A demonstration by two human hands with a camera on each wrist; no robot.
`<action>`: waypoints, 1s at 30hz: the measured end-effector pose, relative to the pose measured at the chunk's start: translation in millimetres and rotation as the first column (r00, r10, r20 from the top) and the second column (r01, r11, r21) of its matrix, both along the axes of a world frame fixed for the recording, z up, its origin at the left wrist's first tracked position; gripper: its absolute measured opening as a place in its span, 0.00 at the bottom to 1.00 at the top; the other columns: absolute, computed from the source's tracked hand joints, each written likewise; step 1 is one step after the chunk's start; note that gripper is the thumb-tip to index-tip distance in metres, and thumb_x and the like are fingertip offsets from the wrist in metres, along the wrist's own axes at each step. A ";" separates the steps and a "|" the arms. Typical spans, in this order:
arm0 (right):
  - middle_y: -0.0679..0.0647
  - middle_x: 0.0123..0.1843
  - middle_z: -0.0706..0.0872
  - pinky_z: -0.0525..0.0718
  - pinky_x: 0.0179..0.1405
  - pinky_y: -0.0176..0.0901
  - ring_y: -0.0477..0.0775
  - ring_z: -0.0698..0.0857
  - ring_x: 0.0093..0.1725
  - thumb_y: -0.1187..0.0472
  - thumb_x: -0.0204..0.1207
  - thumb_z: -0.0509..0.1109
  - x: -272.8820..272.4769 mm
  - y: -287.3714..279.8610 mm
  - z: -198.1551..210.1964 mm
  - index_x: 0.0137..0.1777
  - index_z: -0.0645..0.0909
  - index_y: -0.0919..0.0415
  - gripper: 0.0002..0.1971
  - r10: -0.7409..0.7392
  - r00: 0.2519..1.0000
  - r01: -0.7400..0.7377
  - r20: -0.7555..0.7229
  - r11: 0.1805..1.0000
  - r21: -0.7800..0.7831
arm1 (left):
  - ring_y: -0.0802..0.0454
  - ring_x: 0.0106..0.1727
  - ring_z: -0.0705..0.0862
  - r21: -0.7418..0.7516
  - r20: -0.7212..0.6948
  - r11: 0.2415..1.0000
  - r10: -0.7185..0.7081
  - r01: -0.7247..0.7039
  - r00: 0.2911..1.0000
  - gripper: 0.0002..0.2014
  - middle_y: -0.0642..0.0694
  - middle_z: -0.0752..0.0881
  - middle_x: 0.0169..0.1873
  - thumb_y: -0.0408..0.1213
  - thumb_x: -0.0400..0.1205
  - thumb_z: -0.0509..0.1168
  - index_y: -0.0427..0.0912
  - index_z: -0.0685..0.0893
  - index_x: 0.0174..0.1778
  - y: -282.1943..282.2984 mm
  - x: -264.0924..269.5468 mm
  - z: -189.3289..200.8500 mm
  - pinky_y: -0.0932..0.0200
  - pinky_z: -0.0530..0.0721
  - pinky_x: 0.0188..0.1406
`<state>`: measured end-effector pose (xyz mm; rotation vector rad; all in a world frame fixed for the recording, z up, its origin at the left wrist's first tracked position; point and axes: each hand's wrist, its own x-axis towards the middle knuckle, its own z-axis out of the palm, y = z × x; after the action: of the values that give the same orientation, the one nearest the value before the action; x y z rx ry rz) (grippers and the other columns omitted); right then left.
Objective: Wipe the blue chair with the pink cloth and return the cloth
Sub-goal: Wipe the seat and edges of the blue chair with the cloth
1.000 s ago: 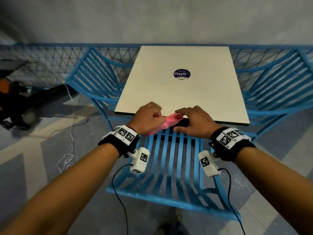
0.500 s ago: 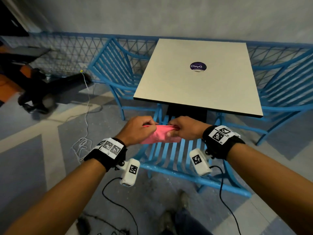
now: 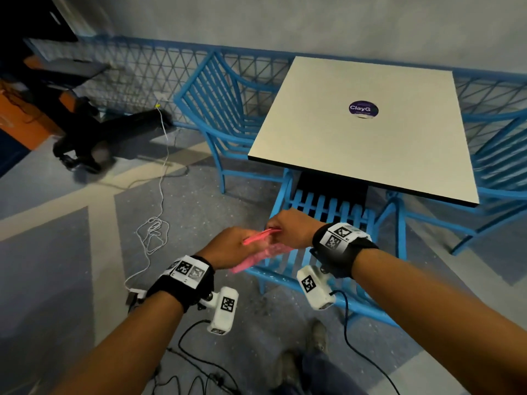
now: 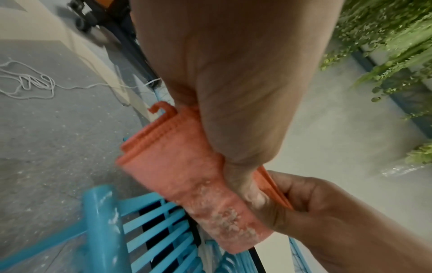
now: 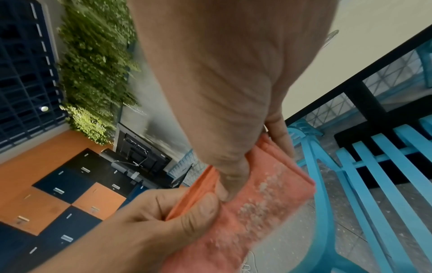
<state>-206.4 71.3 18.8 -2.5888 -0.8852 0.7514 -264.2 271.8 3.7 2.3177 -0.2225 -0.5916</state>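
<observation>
Above chair (image 3: 336, 206), fingers (image 5: 233, 184) pinching cloth (image 4: 187, 175)

Both hands lifted the pink cloth (image 3: 258, 246) off the counter (image 3: 356, 143) edge, now held folded above the blue chair (image 3: 336, 206).

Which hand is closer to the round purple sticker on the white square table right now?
Right. The right hand is just below the table's near edge, toward the round purple sticker; the left hand is farther back and left.
</observation>
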 end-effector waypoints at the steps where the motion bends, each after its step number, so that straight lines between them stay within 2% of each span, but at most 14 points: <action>1: 0.49 0.39 0.89 0.80 0.37 0.43 0.50 0.86 0.38 0.56 0.80 0.67 0.8 4.6 -3.4 0.40 0.81 0.47 0.07 -0.009 1.000 0.009 0.009 1.000 0.004 | 0.51 0.34 0.88 0.022 0.014 0.999 0.022 -0.022 1.000 0.17 0.49 0.91 0.32 0.62 0.79 0.65 0.55 0.91 0.38 5.8 1.9 -3.1 0.53 0.84 0.39; 3: 0.49 0.39 0.88 0.75 0.34 0.41 0.50 0.85 0.37 0.52 0.81 0.67 -0.2 10.5 -8.5 0.43 0.82 0.48 0.07 -0.052 0.998 0.051 0.022 0.998 0.021 | 0.52 0.40 0.89 0.104 0.065 0.992 0.066 -0.072 0.996 0.20 0.51 0.93 0.39 0.66 0.76 0.61 0.62 0.93 0.50 15.5 6.0 -9.0 0.52 0.85 0.45; 6: 0.48 0.39 0.87 0.76 0.35 0.42 0.49 0.84 0.38 0.45 0.82 0.66 -4.1 16.0 -17.9 0.47 0.83 0.48 0.09 -0.080 0.996 0.079 0.028 0.996 0.043 | 0.47 0.50 0.90 0.226 0.111 0.970 0.069 -0.093 0.991 0.22 0.50 0.94 0.51 0.64 0.80 0.59 0.62 0.89 0.64 24.3 9.1 -25.1 0.48 0.87 0.54; 9: 0.51 0.53 0.89 0.84 0.53 0.52 0.54 0.86 0.52 0.45 0.81 0.68 -9.2 18.0 -30.9 0.60 0.83 0.49 0.13 -0.098 0.995 0.098 -0.025 0.995 0.001 | 0.38 0.55 0.90 0.339 0.061 0.940 0.006 -0.027 0.998 0.18 0.44 0.93 0.55 0.55 0.85 0.59 0.56 0.87 0.64 21.5 4.9 -45.9 0.46 0.86 0.55; 11: 0.54 0.67 0.86 0.82 0.64 0.57 0.59 0.84 0.65 0.43 0.80 0.67 -12.8 17.8 -40.6 0.73 0.78 0.50 0.23 -0.101 0.993 0.098 -0.055 0.993 -0.064 | 0.36 0.57 0.89 0.344 -0.007 0.939 -0.009 0.011 1.000 0.16 0.40 0.92 0.57 0.51 0.87 0.59 0.54 0.85 0.64 15.8 -2.5 -61.0 0.46 0.86 0.56; 14: 0.56 0.77 0.79 0.76 0.72 0.57 0.61 0.77 0.75 0.38 0.80 0.64 -20.1 18.5 -52.2 0.79 0.73 0.53 0.30 -0.092 0.988 0.075 -0.121 0.987 -0.142 | 0.36 0.56 0.89 0.331 -0.046 0.944 0.013 0.003 0.999 0.17 0.41 0.91 0.56 0.56 0.86 0.58 0.56 0.83 0.65 7.0 -12.9 -76.6 0.46 0.87 0.55; 17: 0.54 0.69 0.85 0.80 0.66 0.54 0.60 0.82 0.68 0.37 0.79 0.63 -28.5 16.6 -58.5 0.71 0.80 0.51 0.26 -0.062 0.986 0.037 -0.156 0.986 -0.160 | 0.37 0.56 0.88 0.357 0.071 0.933 0.026 -0.049 0.997 0.19 0.43 0.89 0.58 0.56 0.88 0.57 0.52 0.83 0.68 -5.8 -29.3 -83.0 0.46 0.86 0.55; 20: 0.50 0.52 0.89 0.84 0.56 0.54 0.56 0.86 0.53 0.42 0.77 0.67 -33.0 15.3 -53.4 0.54 0.84 0.49 0.14 -0.033 0.979 -0.002 -0.200 0.986 -0.168 | 0.41 0.69 0.83 0.395 0.174 0.911 0.052 -0.118 0.983 0.18 0.44 0.84 0.69 0.44 0.89 0.59 0.50 0.78 0.75 -17.9 -52.4 -92.6 0.48 0.81 0.64; 22: 0.48 0.48 0.88 0.85 0.55 0.53 0.53 0.85 0.49 0.46 0.73 0.73 -34.4 15.4 -48.5 0.54 0.84 0.50 0.13 -0.009 0.969 -0.041 -0.246 0.980 -0.195 | 0.42 0.82 0.72 0.408 0.146 0.899 0.106 -0.157 0.984 0.24 0.41 0.74 0.82 0.39 0.90 0.57 0.48 0.69 0.84 -25.9 -66.0 -96.0 0.49 0.72 0.77; 24: 0.48 0.49 0.88 0.86 0.56 0.53 0.52 0.86 0.50 0.48 0.69 0.78 -35.3 14.7 -46.5 0.57 0.84 0.50 0.18 0.013 0.958 -0.081 -0.286 0.970 -0.229 | 0.43 0.87 0.64 0.359 0.139 0.912 0.160 -0.200 0.977 0.26 0.42 0.67 0.86 0.39 0.91 0.55 0.48 0.64 0.87 -37.6 -77.7 -92.1 0.49 0.67 0.82; 25: 0.48 0.50 0.89 0.86 0.57 0.53 0.52 0.86 0.50 0.49 0.67 0.80 -35.9 14.4 -45.6 0.59 0.84 0.50 0.20 0.019 0.954 -0.092 -0.299 0.968 -0.232 | 0.44 0.87 0.65 0.317 0.148 0.922 0.181 -0.220 0.972 0.26 0.43 0.68 0.86 0.40 0.91 0.56 0.49 0.65 0.87 -43.5 -83.7 -89.3 0.48 0.68 0.82; 27: 0.47 0.50 0.90 0.86 0.58 0.51 0.51 0.87 0.51 0.51 0.65 0.82 -36.3 13.3 -41.6 0.60 0.85 0.49 0.22 0.030 0.950 -0.109 -0.312 0.964 -0.241 | 0.43 0.78 0.78 0.211 0.157 0.947 0.212 -0.242 0.965 0.23 0.42 0.78 0.79 0.43 0.91 0.57 0.52 0.70 0.84 -52.2 -94.3 -83.7 0.45 0.79 0.75; 28: 0.48 0.50 0.90 0.85 0.57 0.48 0.51 0.87 0.51 0.52 0.65 0.83 -36.1 12.5 -37.3 0.59 0.86 0.50 0.22 0.041 0.949 -0.124 -0.314 0.960 -0.250 | 0.43 0.68 0.86 0.155 0.157 0.955 0.230 -0.255 0.960 0.20 0.42 0.86 0.69 0.45 0.91 0.58 0.54 0.73 0.81 -53.6 -98.5 -81.7 0.45 0.85 0.66; 30: 0.49 0.55 0.90 0.82 0.56 0.43 0.51 0.86 0.55 0.53 0.65 0.84 -34.1 10.5 -30.3 0.63 0.85 0.52 0.25 0.055 0.949 -0.136 -0.310 0.959 -0.247 | 0.48 0.49 0.91 0.047 0.167 0.956 0.277 -0.288 0.946 0.16 0.45 0.93 0.51 0.47 0.90 0.58 0.57 0.80 0.73 -49.1 -102.0 -79.0 0.49 0.89 0.51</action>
<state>-240.5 81.7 -11.5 -2.5636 -0.8701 1.3348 -366.2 222.7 -75.2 2.4097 0.0598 -0.2750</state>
